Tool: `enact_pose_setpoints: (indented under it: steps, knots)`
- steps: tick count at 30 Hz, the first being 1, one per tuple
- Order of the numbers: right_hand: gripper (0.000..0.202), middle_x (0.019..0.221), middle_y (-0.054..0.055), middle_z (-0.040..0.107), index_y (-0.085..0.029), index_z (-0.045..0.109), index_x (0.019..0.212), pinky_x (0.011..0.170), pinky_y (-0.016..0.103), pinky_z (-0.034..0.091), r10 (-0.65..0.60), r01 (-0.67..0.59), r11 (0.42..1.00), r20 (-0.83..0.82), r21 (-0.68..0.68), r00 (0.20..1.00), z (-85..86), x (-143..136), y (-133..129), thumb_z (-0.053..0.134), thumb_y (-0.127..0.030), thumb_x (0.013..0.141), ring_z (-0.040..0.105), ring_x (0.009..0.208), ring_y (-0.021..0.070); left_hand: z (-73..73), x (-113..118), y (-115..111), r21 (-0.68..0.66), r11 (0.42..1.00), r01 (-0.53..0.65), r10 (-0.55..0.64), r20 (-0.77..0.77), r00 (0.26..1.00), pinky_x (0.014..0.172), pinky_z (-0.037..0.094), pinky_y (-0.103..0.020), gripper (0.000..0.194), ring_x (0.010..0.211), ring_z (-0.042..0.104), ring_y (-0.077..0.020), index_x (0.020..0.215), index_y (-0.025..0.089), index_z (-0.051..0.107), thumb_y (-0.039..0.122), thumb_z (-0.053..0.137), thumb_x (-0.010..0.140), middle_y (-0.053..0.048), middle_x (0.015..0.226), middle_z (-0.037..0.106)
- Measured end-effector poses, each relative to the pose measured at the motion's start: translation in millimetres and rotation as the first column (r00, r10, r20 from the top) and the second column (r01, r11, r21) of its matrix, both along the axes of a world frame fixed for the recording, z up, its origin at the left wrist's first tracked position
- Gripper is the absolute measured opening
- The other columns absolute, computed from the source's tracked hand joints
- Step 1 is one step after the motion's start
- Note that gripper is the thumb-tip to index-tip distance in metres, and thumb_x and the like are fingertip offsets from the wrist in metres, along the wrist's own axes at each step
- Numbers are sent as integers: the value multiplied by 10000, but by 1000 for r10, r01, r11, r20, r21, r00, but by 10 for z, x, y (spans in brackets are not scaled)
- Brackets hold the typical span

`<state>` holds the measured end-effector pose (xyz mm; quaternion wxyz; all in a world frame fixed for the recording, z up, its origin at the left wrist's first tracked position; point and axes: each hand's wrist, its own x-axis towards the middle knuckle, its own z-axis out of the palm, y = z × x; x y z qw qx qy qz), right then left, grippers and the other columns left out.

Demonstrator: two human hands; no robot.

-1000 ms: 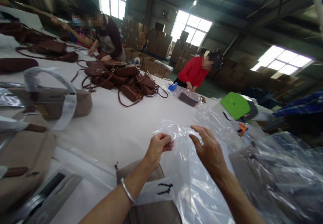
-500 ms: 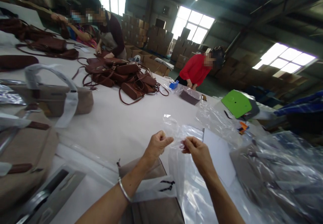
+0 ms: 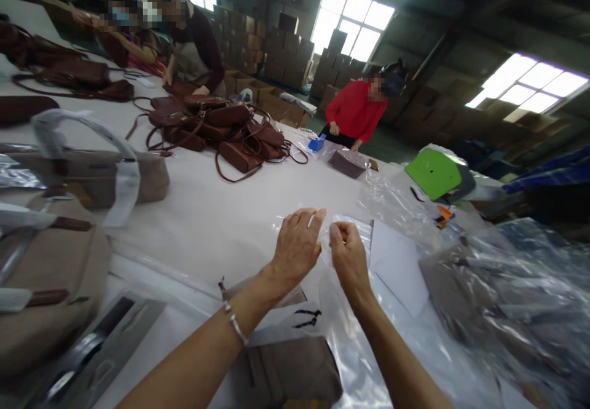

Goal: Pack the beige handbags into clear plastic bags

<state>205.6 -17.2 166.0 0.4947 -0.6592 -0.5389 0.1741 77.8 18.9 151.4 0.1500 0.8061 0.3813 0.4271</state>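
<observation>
left hand (image 3: pixel 295 248): fingers open. right hand (image 3: pixel 351 260): fingers closed on clear plastic bag (image 3: pixel 340 329). taupe bag (image 3: pixel 290 369): beside plastic, toward the near edge of the surface (image 3: pixel 198 212).

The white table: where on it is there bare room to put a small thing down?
The table is barest between the brown bag pile, the taupe handbag with wrapped handles and the left hand. A smaller patch lies between that pile and the loose clear plastic. The right side, with plastic-covered goods, and near left are crowded.
</observation>
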Motion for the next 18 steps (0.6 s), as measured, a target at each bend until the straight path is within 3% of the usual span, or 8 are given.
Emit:
enact_pose_setpoints:
  steps: [2,4,6,8,11,14,16,18]
  knots:
    - [363,730,-22,583,-220,567,1036,659,314,448,15,-9,1000,196,-30,981,81,-57,-93,602,-533,856,573,676,170,-20,0,145,-39,995,-90,82,-162,983,1008,394,-466,357,1180,530,-325,1205,205,618,111,486,887,-145,1209,626]
    - [366,750,-21,588,-227,581,1080,672,314,434,85,-60,996,403,-72,911,109,9,-182,671,-471,822,569,670,172,-74,-112,309,-53,985,-166,145,-276,950,947,417,-455,302,1101,555,-320,1036,182,661,102,391,926,-157,1100,645]
    - [224,866,16,628,-227,597,1058,670,308,414,122,-67,991,585,-115,802,61,206,-260,618,-341,867,582,707,174,-134,-289,457,-150,961,-234,202,-204,958,962,398,-460,291,1125,551,-329,953,174,653,83,378,921,-176,1083,647]
    - [151,972,48,645,-213,602,1020,639,299,382,97,17,988,708,-152,699,-51,501,-338,505,-218,904,595,731,176,-200,-466,580,-404,879,-251,278,7,961,977,387,-452,202,1187,539,-342,894,178,633,91,450,899,-179,1047,659]
    - [207,1011,76,656,-192,600,1025,591,296,335,4,231,957,801,-177,599,-269,992,-474,429,-169,910,608,728,185,-322,-628,715,-723,683,-108,377,222,899,841,458,-384,125,1078,631,-342,733,179,583,174,591,857,-146,836,679]
    - [209,969,102,695,-192,616,978,604,320,347,-9,421,852,796,-311,605,-464,1393,-617,424,-201,897,630,729,222,-425,-612,804,-828,552,98,364,345,865,616,474,-302,227,738,698,-271,675,166,568,276,596,871,-105,691,668]
    - [178,889,101,712,-207,626,923,638,347,387,-42,476,785,734,-395,678,-554,1585,-703,471,-280,878,640,752,257,-429,-524,851,-821,503,269,360,482,799,592,494,-275,138,668,687,-210,737,149,587,220,587,856,-87,723,675]
    - [198,808,88,702,-223,637,877,651,368,424,-191,523,759,636,-388,747,-596,1734,-783,550,-394,828,634,737,268,-364,-408,894,-762,501,410,359,615,702,663,539,-269,30,697,680,-164,792,144,576,126,584,814,-69,773,666]
